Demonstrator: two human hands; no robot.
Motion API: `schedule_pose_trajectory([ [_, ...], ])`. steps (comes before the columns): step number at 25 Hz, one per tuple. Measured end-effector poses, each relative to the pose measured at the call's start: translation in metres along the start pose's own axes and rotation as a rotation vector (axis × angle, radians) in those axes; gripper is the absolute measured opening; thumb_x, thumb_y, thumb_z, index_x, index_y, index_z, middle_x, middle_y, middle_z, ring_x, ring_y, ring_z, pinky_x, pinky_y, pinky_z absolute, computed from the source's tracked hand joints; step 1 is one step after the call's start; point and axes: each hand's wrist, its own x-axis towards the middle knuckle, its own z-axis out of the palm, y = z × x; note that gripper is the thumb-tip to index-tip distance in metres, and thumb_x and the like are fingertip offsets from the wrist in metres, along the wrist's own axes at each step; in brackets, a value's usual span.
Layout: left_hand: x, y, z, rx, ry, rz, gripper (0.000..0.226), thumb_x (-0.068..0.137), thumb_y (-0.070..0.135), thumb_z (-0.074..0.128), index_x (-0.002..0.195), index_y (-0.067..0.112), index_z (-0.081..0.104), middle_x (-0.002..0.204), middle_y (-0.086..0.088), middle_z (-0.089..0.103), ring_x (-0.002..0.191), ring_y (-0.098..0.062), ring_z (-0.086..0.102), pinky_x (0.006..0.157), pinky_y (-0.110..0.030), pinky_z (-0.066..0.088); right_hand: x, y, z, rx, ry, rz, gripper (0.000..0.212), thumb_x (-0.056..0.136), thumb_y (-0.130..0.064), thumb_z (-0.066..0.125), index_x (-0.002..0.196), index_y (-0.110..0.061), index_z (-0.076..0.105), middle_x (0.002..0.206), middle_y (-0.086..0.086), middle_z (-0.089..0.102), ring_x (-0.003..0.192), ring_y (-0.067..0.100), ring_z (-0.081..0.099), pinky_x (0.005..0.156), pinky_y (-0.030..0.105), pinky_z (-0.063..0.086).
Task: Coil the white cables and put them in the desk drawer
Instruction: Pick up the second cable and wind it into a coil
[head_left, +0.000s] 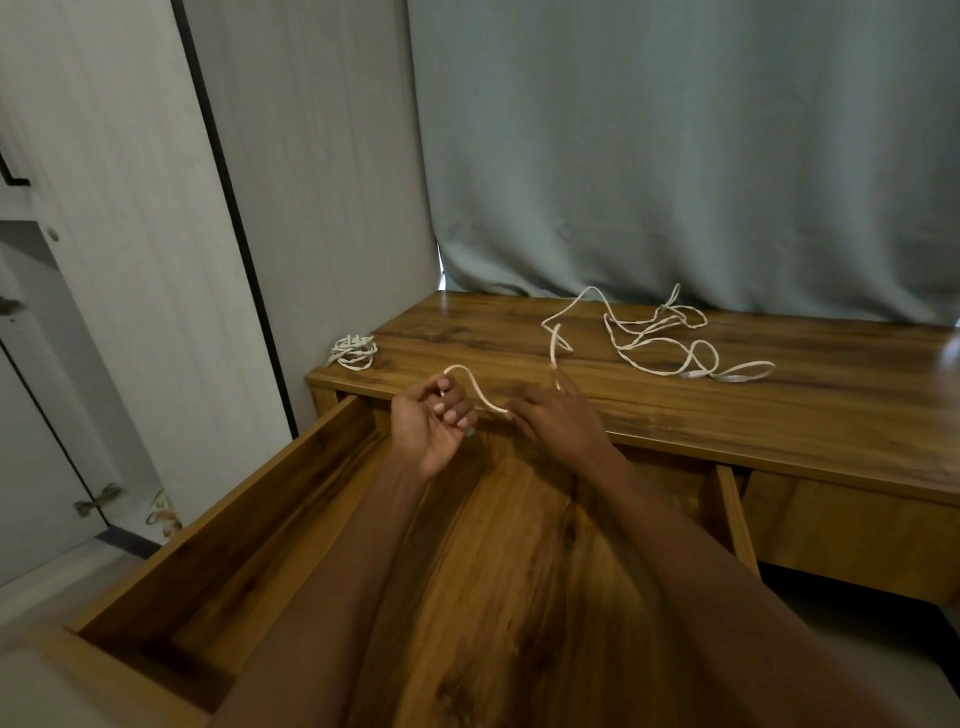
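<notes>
A long white cable (657, 338) sprawls in loose loops across the wooden desk top (779, 395). One end of it runs forward to my hands over the open drawer (270, 519). My left hand (431, 421) pinches the cable's end, palm up. My right hand (558, 421) holds the cable a short span further along, and a small arc of it bridges the two hands. A second white cable (355, 352), coiled into a small bundle, lies at the desk's front left corner.
A grey-green curtain (675, 156) hangs behind the desk. A pale cabinet panel (311, 182) stands against the desk's left side. A second drawer front (852, 525) on the right is closed.
</notes>
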Motion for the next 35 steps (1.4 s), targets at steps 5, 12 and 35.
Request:
schedule_pose_trajectory([
  [5, -0.007, 0.009, 0.018, -0.244, -0.085, 0.284, 0.027, 0.09, 0.018, 0.039, 0.064, 0.018, 0.042, 0.052, 0.003, 0.034, 0.049, -0.012, 0.03, 0.054, -0.028, 0.025, 0.008, -0.014, -0.004, 0.239, 0.084, -0.092, 0.033, 0.103, -0.042, 0.045, 0.1, -0.026, 0.073, 0.084, 0.0, 0.071, 0.076, 0.024, 0.064, 0.071, 0.038, 0.048],
  [12, 0.001, 0.031, -0.002, -0.217, 0.279, 0.536, 0.022, 0.096, 0.019, 0.044, 0.081, 0.012, 0.059, 0.064, -0.001, 0.046, 0.059, -0.014, 0.044, 0.063, -0.029, 0.034, -0.003, -0.035, 0.018, 0.211, 0.021, -0.333, 0.04, 0.106, -0.044, 0.038, 0.102, -0.022, 0.071, 0.09, -0.001, 0.068, 0.084, 0.021, 0.06, 0.077, 0.038, 0.045],
  [35, -0.006, 0.016, 0.012, -0.054, -0.324, -0.029, 0.038, 0.103, 0.025, 0.035, 0.066, 0.018, 0.04, 0.052, 0.004, 0.03, 0.052, -0.012, 0.027, 0.054, -0.025, 0.023, -0.005, 0.0, -0.002, 0.42, 0.063, 0.124, 0.039, 0.106, -0.045, 0.036, 0.126, -0.026, 0.064, 0.117, -0.001, 0.071, 0.1, 0.019, 0.065, 0.078, 0.037, 0.053],
])
